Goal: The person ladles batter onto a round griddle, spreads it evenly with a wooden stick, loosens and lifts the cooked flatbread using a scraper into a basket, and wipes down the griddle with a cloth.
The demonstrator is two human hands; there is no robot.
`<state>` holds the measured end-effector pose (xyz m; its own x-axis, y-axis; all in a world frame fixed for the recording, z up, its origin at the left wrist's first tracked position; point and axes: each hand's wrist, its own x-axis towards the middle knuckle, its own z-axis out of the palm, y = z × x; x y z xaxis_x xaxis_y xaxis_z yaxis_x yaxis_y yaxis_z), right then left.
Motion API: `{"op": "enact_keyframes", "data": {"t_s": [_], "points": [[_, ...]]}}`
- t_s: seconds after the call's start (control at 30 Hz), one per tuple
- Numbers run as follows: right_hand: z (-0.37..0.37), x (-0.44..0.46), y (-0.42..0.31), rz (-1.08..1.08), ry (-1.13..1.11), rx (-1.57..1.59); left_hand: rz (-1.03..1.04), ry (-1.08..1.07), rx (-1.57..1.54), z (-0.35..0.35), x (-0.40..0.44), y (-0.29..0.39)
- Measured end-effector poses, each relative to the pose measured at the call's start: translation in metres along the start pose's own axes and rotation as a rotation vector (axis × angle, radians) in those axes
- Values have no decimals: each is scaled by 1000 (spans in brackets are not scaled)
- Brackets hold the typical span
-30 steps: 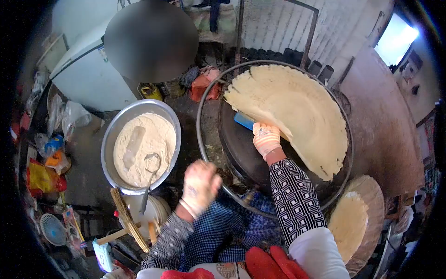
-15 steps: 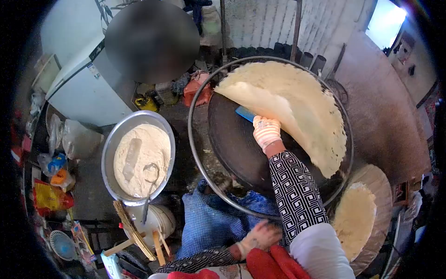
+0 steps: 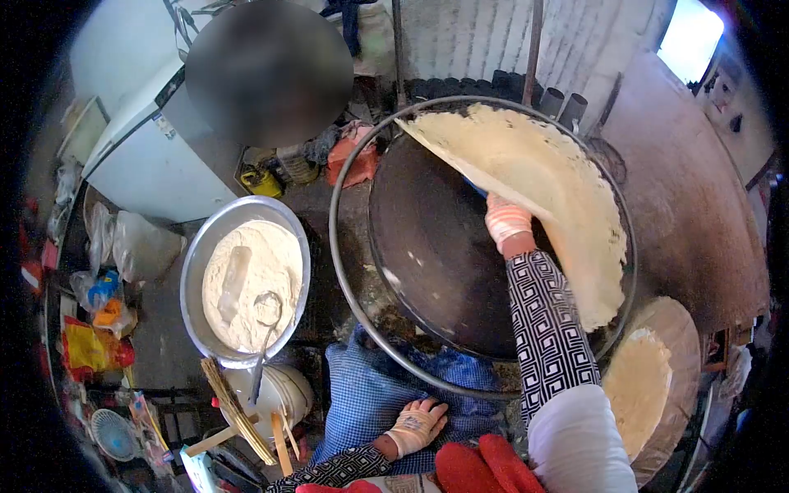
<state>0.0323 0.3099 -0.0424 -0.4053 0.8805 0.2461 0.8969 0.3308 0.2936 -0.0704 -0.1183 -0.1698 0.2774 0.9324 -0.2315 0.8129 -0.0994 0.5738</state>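
My right hand, in a striped glove or wrap, is closed on a blue scraper, mostly hidden under a thin, pale flatbread. The near edge of that sheet is lifted and folded over beside my knuckles. It covers the far right part of a round dark griddle. My left hand, wrapped at the palm, lies on the blue checked cloth over my leg, its fingers spread and holding nothing.
A metal ring surrounds the griddle. On the left stands a metal basin of batter with a ladle, above a white bucket. Another flatbread lies on a round board at the right. A person, blurred, is beyond.
My right hand has moved right with the scraper, farther under the flatbread, whose edge has come up off the griddle. My left hand has shifted left on the cloth.
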Motion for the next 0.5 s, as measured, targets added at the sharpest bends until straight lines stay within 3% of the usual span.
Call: {"op": "enact_keyframes", "data": {"t_s": [0.13, 0.3, 0.5], "points": [[15, -14, 19, 47, 2, 40, -45, -87, 67, -1, -5, 4], [8, -43, 31, 46, 20, 83, -32, -43, -6, 8, -12, 2], [-23, -158, 40, 4, 238, 276, -21, -50, 18, -5, -11, 15]]}}
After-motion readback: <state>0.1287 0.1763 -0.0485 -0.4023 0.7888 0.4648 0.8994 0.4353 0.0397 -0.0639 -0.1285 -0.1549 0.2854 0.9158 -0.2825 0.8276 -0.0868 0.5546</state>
